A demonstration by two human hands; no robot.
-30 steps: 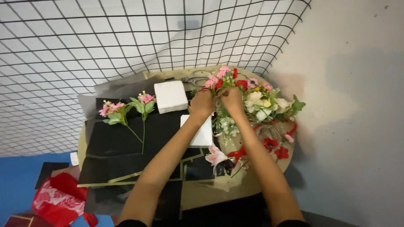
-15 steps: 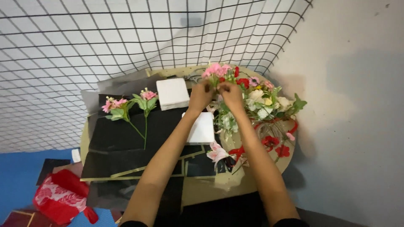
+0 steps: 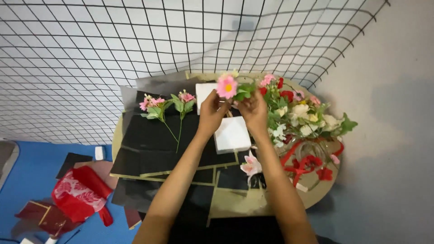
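Both hands up over the far part of the round surface [image 3: 271, 203]. Left hand [image 3: 211, 113] pinched shut on a pink daisy [image 3: 226, 86], fingers just under the bloom; flower faces the camera, yellow centre showing. Right hand [image 3: 253, 110] closed on the green leaves [image 3: 244, 91] just beside the bloom, probably the same stem, but the join is hidden by the fingers. Daisy is held in the air above the far edge of the surface, in front of the wire grid [image 3: 113, 45].

Under the hands: white foam block [image 3: 232, 134] lying flat on black paper sheets [image 3: 149, 144]; a second white block [image 3: 203, 90] behind the left hand, partly covered. Two small pink flower sprigs [image 3: 165, 106] lie on the black paper toward the left edge. Heap of artificial flowers [image 3: 303, 115], pink, white, red, with green leaves, along the right edge, just beside the right hand. Red ribbon [image 3: 307, 162] near the right edge below the heap. One pale pink lily [image 3: 251, 165] near the middle, beside the right forearm.

Off the surface, left, on the blue floor [image 3: 27, 180]: red patterned wrapping [image 3: 79, 194].
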